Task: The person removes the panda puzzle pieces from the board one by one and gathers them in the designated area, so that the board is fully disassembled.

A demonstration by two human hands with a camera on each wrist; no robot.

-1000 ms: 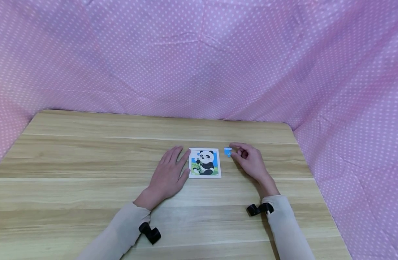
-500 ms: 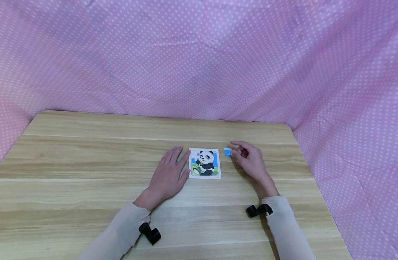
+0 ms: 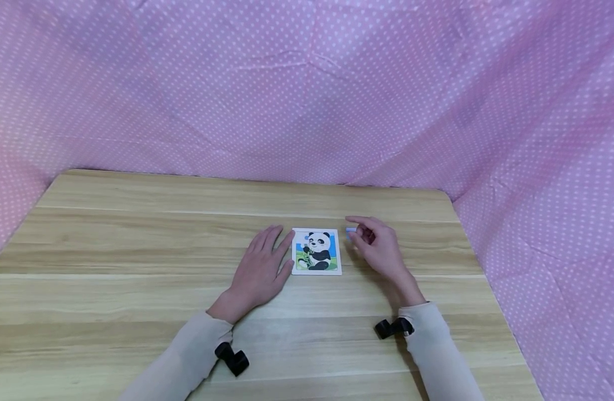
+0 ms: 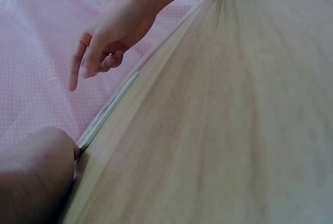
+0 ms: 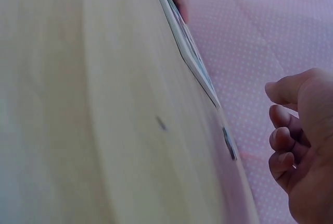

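Observation:
A panda jigsaw puzzle (image 3: 318, 262) in a white frame lies flat on the wooden table, its upper left corner paler than the rest. Along its left edge rests my left hand (image 3: 259, 273), fingers spread and straight, with fingertips and thumb right at the frame. To the right of the puzzle, a small blue puzzle piece (image 3: 350, 229) is partly hidden by my right hand (image 3: 382, 248). The right wrist view has the piece (image 5: 229, 143) on the table, apart from the right hand (image 5: 304, 146), whose fingers are loosely curled around nothing. Its index finger points out in the left wrist view.
The wooden table (image 3: 136, 239) has rounded far corners. Pink dotted cloth (image 3: 307, 100) hangs behind it and along the right side. A black wrist camera sits at each sleeve, one left (image 3: 232, 359) and one right (image 3: 393, 327).
My right hand has shifted a little to the left, now covering more of the blue puzzle piece. Left hand and puzzle have stayed in place.

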